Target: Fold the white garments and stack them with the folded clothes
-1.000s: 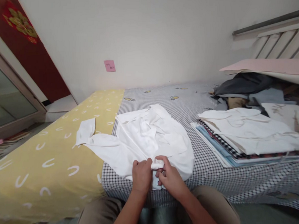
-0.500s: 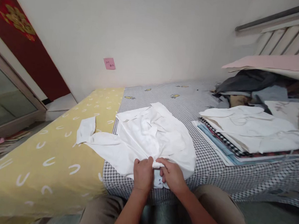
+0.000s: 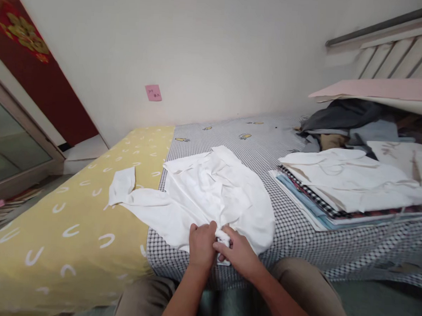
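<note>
A white long-sleeved shirt (image 3: 202, 186) lies crumpled on the bed in front of me, one sleeve stretched out to the left over the yellow sheet. At its near end, by the bed's edge, both hands grip the collar area. My left hand (image 3: 202, 244) is closed on the cloth, fingers curled under. My right hand (image 3: 237, 251) pinches the shirt's collar between thumb and fingers, close against the left hand. Folds bunch between the two hands. The fingertips of the left hand are hidden.
Folded clothes (image 3: 351, 184) are stacked on the right, with dark loose garments (image 3: 343, 118) behind them under a pink board (image 3: 377, 90). A yellow sheet (image 3: 87, 217) covers the bed's left part, a checked sheet (image 3: 233, 131) the rest. A pink note (image 3: 153, 92) is on the wall.
My right fingers have curled in and moved slightly left, bringing the collar cloth over the label that showed before. My left hand stays nearly in place. The view has shifted slightly.
</note>
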`<action>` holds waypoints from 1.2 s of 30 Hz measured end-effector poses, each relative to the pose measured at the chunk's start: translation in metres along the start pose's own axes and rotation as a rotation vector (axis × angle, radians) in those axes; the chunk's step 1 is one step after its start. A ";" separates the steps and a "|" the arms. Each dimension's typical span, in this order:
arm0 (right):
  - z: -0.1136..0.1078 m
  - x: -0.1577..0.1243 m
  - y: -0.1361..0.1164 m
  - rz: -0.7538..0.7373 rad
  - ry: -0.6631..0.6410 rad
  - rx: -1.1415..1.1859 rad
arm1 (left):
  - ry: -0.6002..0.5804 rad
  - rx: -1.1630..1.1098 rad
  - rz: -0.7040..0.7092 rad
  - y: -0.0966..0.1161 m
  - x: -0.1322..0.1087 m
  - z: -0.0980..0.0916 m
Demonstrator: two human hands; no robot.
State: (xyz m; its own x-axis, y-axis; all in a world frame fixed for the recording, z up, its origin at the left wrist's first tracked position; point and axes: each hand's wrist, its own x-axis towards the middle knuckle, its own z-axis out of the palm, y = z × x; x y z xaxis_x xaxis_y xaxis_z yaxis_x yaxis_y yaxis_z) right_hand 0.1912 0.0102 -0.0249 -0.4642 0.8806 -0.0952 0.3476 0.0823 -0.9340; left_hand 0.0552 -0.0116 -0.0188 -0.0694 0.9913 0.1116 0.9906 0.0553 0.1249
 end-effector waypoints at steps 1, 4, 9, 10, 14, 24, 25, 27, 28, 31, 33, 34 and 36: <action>0.004 -0.001 0.002 -0.003 0.081 -0.019 | 0.001 -0.001 -0.006 0.000 0.000 0.000; 0.010 -0.003 0.001 -0.010 0.236 -0.123 | -0.001 -0.001 -0.022 0.001 0.002 -0.001; 0.008 -0.013 -0.003 -0.002 0.401 -0.148 | -0.014 -0.004 -0.028 0.003 0.003 -0.001; 0.007 -0.016 -0.002 0.010 0.397 -0.093 | -0.015 -0.004 -0.028 0.003 0.004 -0.001; 0.009 -0.023 0.003 0.112 0.400 0.027 | -0.017 -0.003 -0.023 0.003 0.003 0.000; -0.004 -0.025 -0.002 0.382 -0.026 0.359 | -0.016 0.017 -0.035 0.005 0.003 -0.003; -0.007 -0.028 -0.002 0.365 -0.083 0.379 | -0.015 0.020 -0.038 0.005 0.004 -0.002; -0.013 -0.033 0.000 0.324 -0.147 0.401 | -0.014 0.024 -0.038 0.005 0.004 -0.001; -0.015 -0.035 0.002 0.299 -0.150 0.397 | -0.013 0.026 -0.037 0.005 0.004 0.000; -0.019 -0.037 0.007 0.260 -0.063 0.358 | -0.011 0.032 -0.031 0.004 0.004 0.001; -0.019 -0.036 0.007 0.243 0.040 0.383 | -0.010 0.033 -0.031 0.004 0.004 0.000; -0.019 -0.035 0.006 0.241 0.072 0.426 | -0.010 0.032 -0.031 0.004 0.003 0.000; -0.018 -0.034 0.004 0.242 0.094 0.541 | -0.011 0.028 -0.032 0.005 0.003 -0.001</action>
State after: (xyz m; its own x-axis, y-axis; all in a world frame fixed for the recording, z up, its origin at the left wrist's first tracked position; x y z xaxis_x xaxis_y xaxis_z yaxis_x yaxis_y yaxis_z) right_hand 0.2233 -0.0113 -0.0189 -0.3412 0.8841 -0.3194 -0.0406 -0.3533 -0.9346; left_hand 0.0596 -0.0084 -0.0166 -0.0995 0.9903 0.0974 0.9909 0.0898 0.1002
